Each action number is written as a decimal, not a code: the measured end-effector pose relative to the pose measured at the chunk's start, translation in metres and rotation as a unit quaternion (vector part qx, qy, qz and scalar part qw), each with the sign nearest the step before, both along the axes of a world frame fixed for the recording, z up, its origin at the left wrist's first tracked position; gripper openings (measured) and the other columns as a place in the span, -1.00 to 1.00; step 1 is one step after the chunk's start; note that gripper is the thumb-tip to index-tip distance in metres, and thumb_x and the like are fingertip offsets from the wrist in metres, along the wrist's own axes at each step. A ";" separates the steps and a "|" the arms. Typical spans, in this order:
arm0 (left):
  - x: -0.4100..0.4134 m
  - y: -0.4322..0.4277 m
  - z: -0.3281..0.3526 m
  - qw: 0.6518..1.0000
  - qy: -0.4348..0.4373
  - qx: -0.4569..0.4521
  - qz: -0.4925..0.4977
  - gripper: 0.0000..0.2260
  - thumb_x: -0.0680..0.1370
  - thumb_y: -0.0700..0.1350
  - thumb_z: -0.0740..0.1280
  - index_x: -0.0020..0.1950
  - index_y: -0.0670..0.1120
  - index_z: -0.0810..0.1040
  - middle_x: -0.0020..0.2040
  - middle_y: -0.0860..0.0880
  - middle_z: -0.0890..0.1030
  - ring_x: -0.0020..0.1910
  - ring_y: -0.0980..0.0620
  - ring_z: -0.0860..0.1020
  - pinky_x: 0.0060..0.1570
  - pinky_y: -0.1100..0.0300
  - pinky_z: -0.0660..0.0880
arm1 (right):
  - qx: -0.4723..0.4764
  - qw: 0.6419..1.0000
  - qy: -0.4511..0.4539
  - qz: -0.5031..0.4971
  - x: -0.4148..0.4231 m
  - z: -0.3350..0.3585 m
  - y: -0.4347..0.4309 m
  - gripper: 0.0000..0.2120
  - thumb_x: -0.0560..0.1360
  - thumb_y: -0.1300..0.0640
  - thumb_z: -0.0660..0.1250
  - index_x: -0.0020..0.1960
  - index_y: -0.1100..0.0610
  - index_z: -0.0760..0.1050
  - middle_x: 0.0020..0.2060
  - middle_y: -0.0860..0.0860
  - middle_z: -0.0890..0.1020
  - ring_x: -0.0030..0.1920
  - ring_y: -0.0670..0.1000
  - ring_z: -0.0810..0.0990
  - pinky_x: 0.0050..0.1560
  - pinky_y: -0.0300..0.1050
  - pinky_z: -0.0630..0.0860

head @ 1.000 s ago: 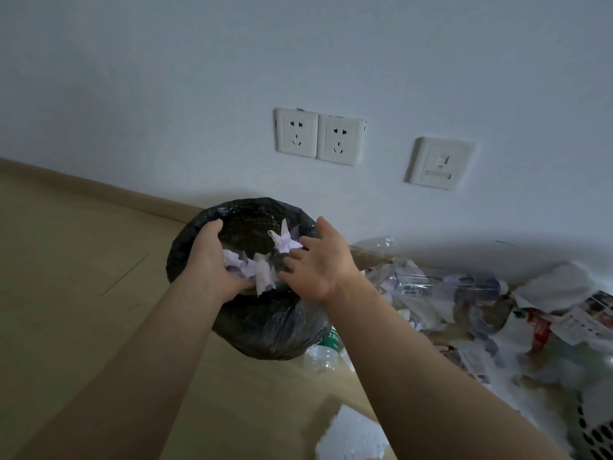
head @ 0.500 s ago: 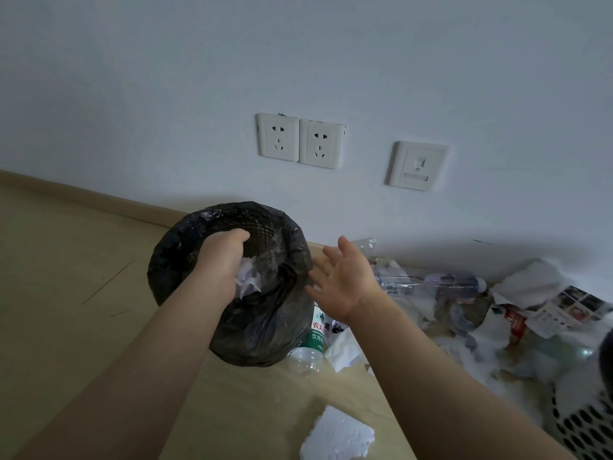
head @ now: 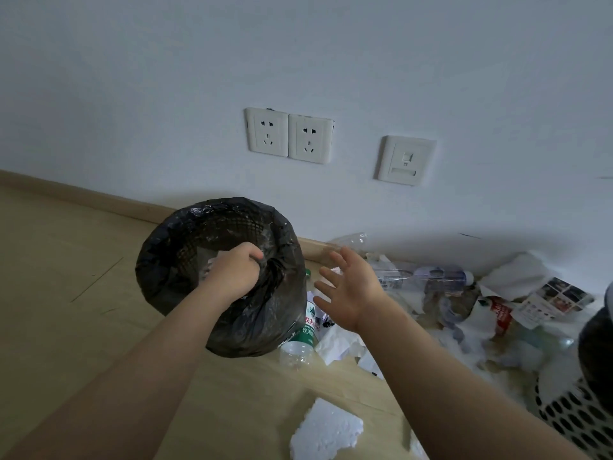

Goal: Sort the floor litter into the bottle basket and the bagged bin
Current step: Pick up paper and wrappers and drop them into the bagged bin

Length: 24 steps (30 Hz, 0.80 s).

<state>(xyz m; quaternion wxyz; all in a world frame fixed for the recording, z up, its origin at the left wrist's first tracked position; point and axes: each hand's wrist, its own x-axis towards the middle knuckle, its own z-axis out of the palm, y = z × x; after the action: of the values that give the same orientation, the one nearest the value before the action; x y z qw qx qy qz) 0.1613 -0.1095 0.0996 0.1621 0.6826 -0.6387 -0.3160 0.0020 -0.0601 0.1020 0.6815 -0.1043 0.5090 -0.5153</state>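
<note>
The bin lined with a black bag (head: 172, 240) stands on the floor by the wall. My left hand (head: 237, 273) is inside its mouth, fingers curled round white paper scraps (head: 212, 260) that peek out beside it. To the right of the bin, my right hand (head: 348, 290) hovers with fingers spread and holds nothing. A clear bottle with a green label (head: 306, 333) lies against the bin's right side. The white perforated basket (head: 570, 416) shows at the lower right corner.
Along the wall to the right lies a litter pile with clear bottles (head: 431, 277), tissues and a printed leaflet (head: 554, 300). A white foam piece (head: 326, 429) lies on the wood floor in front. A dark object (head: 597, 353) cuts in at the right edge.
Both hands held paper scraps over the bin. My right hand let go, opened and drew away to the right. My left hand pushed deeper into the bin with the scraps.
</note>
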 end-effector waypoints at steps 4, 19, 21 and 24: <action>-0.034 0.007 0.016 0.992 0.009 -0.100 -0.075 -0.74 0.60 -0.22 0.12 0.22 -0.07 0.50 0.19 -0.03 0.53 0.10 0.03 0.48 0.03 0.24 0.36 | 0.016 0.999 0.034 0.006 -0.024 -0.009 0.007 -0.55 0.62 -0.08 0.07 0.46 0.04 0.24 0.44 0.11 0.31 0.44 0.18 0.27 0.38 0.09 0.23; -0.161 0.092 -0.109 0.859 -0.220 0.052 -0.460 -0.67 0.60 -0.20 0.09 0.35 -0.09 0.37 0.33 -0.14 0.40 0.26 -0.11 0.42 0.17 0.08 0.41 | 0.114 0.763 0.568 0.287 -0.162 -0.087 0.119 -0.73 0.59 0.14 0.15 0.24 0.16 0.46 0.13 0.07 0.54 0.05 0.02 0.51 -0.08 -0.26 0.34; -0.145 0.103 -0.133 0.830 -0.235 0.035 -0.505 -0.69 0.59 -0.17 0.11 0.32 -0.08 0.38 0.30 -0.10 0.39 0.23 -0.09 0.43 0.16 0.06 0.40 | 0.115 0.684 0.628 0.354 -0.171 -0.108 0.134 -0.67 0.58 0.07 0.15 0.34 0.04 0.38 0.31 0.02 0.44 0.26 0.03 0.44 0.12 -0.25 0.35; -0.134 0.103 -0.156 0.810 -0.272 0.042 -0.518 -0.66 0.56 -0.15 0.15 0.34 -0.05 0.35 0.28 -0.08 0.38 0.21 -0.09 0.42 0.12 0.06 0.40 | 0.135 0.615 0.654 0.419 -0.182 -0.138 0.161 -0.56 0.56 0.02 0.17 0.43 -0.03 0.26 0.45 0.04 0.25 0.39 0.08 0.32 0.37 -0.07 0.29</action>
<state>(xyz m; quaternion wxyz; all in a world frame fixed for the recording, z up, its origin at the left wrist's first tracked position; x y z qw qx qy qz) 0.0270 -0.0060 -0.0565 -0.2351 0.3150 -0.9016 -0.1808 -0.1799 0.1007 -0.0360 0.3161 -0.5225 0.7848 0.1055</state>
